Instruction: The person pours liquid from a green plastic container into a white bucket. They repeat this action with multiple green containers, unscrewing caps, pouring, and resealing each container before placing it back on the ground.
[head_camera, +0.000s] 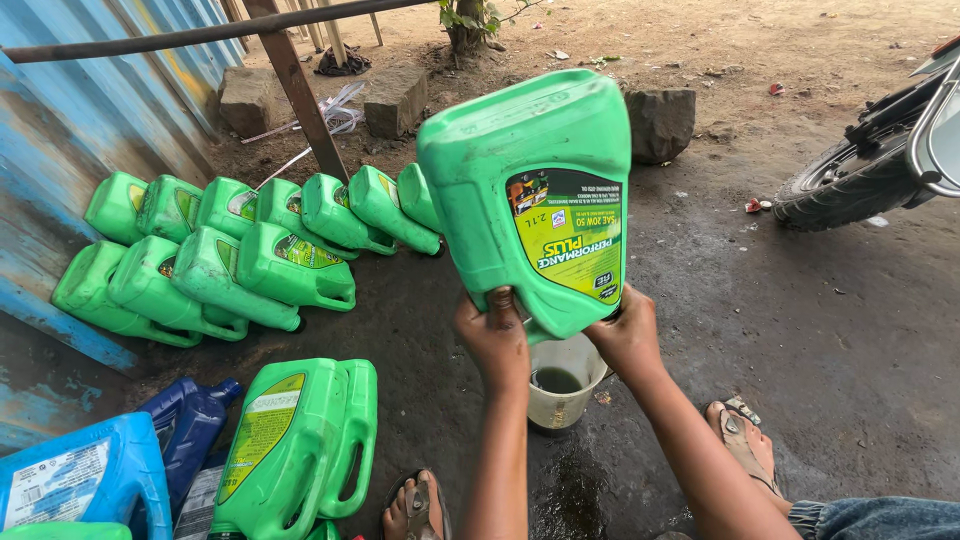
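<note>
Head view, looking down at oil-stained dirt ground. At the far left a corrugated blue metal wall backs a row of empty-looking green plastic oil jugs lying on their sides. Near left, a light blue plastic jug, a dark blue plastic bottle and two more green plastic jugs with yellow-green labels lie together on the ground.

At the centre, the left hand is closed around the lower left corner of a large green plastic oil jug with a yellow-green label, fingers wrapped over its edge. The right hand grips the lower right corner near the spout end. The jug is held upside down and a little tilted, its mouth pointing down at a small off-white plastic cup that stands on the ground just below, with dark oil pooled in it. The mouth itself is hidden behind the hands, so whether oil is running cannot be told.

Sandalled feet sit either side of the cup. At the far right stands a motorcycle wheel.

As a judgement, the risks are these: the cup is small and light, so a knock from the jug could tip it; oily fingers could slip; a mouth held off-centre would drip onto the already dark, wet patch near the cup.
</note>
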